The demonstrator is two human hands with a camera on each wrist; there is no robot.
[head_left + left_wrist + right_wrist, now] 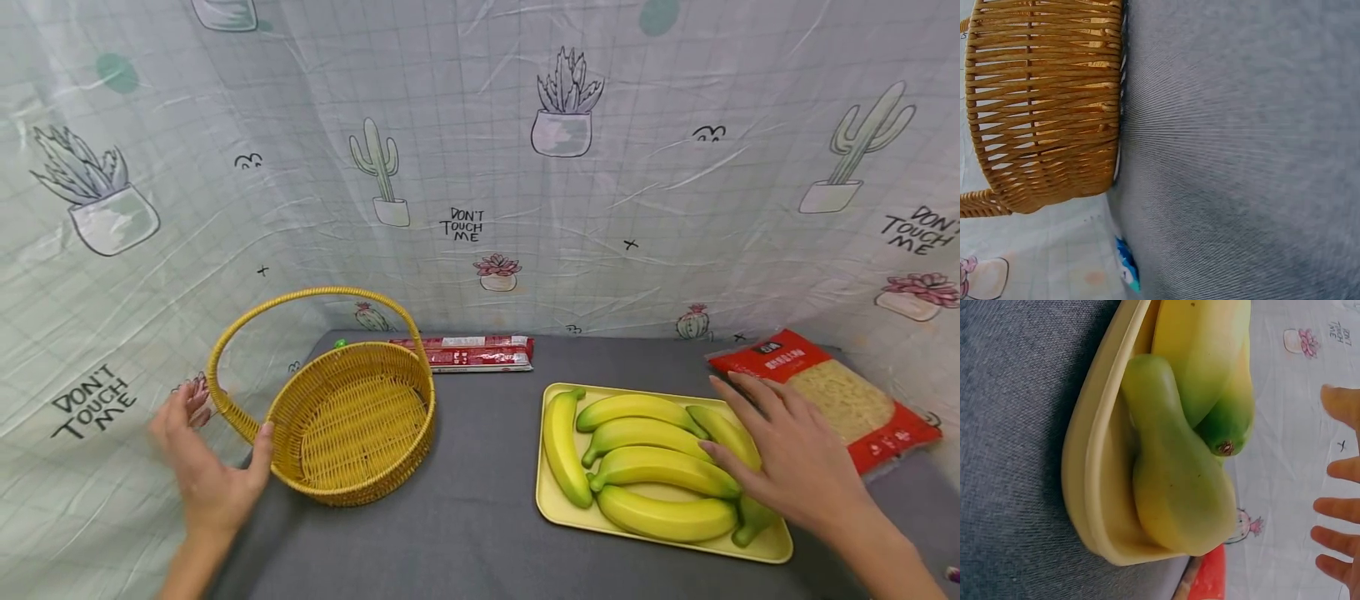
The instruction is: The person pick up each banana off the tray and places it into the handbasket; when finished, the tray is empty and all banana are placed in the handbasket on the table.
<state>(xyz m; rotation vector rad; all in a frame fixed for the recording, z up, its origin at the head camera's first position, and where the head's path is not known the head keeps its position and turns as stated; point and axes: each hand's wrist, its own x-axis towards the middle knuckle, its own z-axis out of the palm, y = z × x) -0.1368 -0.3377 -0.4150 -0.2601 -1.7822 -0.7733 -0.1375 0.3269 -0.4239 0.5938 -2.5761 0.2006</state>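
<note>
My left hand [213,479] is beside the left side of a yellow woven basket [360,425], thumb by its rim and fingers spread near the foot of the tall handle [322,292]. In the left wrist view the basket's slatted side [1047,106] shows, but not the hand. On the right, my right hand [806,458] hovers with fingers spread over the right end of a pale yellow tray [776,546]. Several yellow-green bananas [663,471] lie in that tray. Its fingers [1341,509] stand apart from the fruit in the right wrist view.
A red bag of pasta [840,392] lies behind the right hand. Red packets [480,354] lie at the back, behind the basket. A grey cloth [465,500] covers the table, and a printed curtain [465,150] hangs around the back and sides.
</note>
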